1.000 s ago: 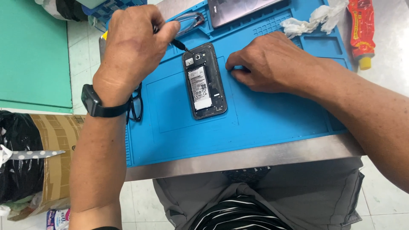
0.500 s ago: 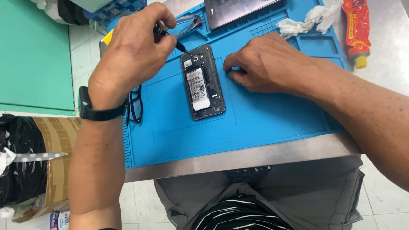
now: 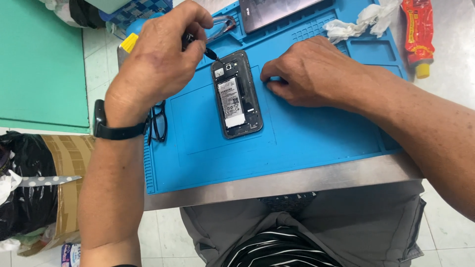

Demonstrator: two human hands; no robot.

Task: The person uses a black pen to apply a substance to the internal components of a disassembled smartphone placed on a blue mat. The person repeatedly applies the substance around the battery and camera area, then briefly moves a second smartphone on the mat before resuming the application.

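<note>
An opened phone (image 3: 237, 96) with its back cover off lies face down on the blue work mat (image 3: 307, 143), its battery showing. My left hand (image 3: 158, 59) grips a small black screwdriver (image 3: 205, 49) whose tip points at the phone's top left corner. My right hand (image 3: 311, 71) rests on the mat just right of the phone, fingers curled with the fingertips pressed down beside its upper edge. Whether anything lies under those fingers is hidden.
Black glasses (image 3: 158, 123) lie at the mat's left edge. A dark tablet (image 3: 274, 12), crumpled white tissue (image 3: 363, 20) and a red tube with a yellow cap (image 3: 418, 34) sit at the back. A cardboard box with a black bag (image 3: 34, 193) stands on the floor left.
The view has shifted slightly. My left hand has stayed by the phone's top corner with the screwdriver. My right hand has kept its place beside the phone.
</note>
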